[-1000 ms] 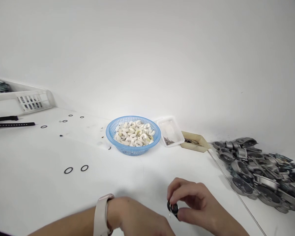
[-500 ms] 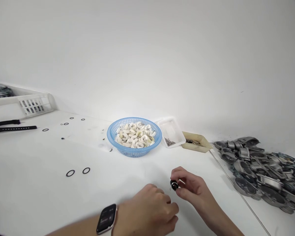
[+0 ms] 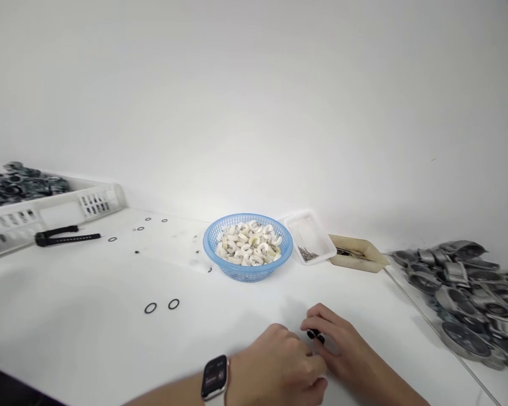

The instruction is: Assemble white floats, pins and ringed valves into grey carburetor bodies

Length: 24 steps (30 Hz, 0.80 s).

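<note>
The small black part (image 3: 315, 336) pinched in the right hand's fingers (image 3: 317, 324) is looking glossy, like hard plastic or rubber. Under the fingers the worktop (image 3: 88, 338) is showing a smooth, matt white surface. Beyond the fingers, the blue basket (image 3: 248, 269) is looking like perforated plastic, and the white curved pieces (image 3: 249, 243) in it are appearing matt. To the right of the fingers, the grey housings (image 3: 461, 282) are showing a dull metal finish. On the left wrist, the watch (image 3: 214, 378) is having a glossy glass face.
</note>
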Available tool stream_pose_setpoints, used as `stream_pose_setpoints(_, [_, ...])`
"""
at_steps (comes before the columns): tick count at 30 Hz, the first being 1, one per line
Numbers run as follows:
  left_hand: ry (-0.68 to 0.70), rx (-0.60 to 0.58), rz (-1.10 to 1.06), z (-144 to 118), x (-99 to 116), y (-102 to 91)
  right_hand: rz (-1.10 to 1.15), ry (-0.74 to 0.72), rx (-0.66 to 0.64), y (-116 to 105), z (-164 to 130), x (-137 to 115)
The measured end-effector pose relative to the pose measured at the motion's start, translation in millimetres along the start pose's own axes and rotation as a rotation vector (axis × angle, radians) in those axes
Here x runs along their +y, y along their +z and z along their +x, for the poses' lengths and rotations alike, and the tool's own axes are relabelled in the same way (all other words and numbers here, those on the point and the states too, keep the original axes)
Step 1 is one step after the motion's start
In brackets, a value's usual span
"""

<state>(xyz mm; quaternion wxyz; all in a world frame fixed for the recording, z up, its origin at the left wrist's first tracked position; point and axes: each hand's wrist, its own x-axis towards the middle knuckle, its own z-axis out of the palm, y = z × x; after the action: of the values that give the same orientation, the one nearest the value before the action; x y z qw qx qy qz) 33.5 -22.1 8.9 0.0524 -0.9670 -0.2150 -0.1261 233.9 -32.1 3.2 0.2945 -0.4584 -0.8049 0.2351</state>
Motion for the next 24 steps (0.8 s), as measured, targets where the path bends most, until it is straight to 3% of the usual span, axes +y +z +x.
stream_pose_setpoints(4, [-0.031, 0.025, -0.011, 0, -3, 3.8, 0.033, -0.037, 0.041, 1, 1, 0])
stream_pose_setpoints(8, [-0.110, 0.114, -0.025, 0, -7, 7.9, 0.124, -0.051, 0.161, -4, 1, -3])
stream_pose_setpoints(13, [-0.241, 0.282, -0.049, 3, -10, 10.0, 0.378, 0.109, 0.276, -12, -1, -14])
stream_pose_setpoints(17, [-0.269, 0.347, -0.054, 4, -12, 9.9, 0.545, 0.220, 0.250, -16, -3, -21])
stream_pose_setpoints(24, [-0.258, 0.461, -0.090, 3, -12, 7.1, 0.626, 0.202, 0.162, -19, -4, -23])
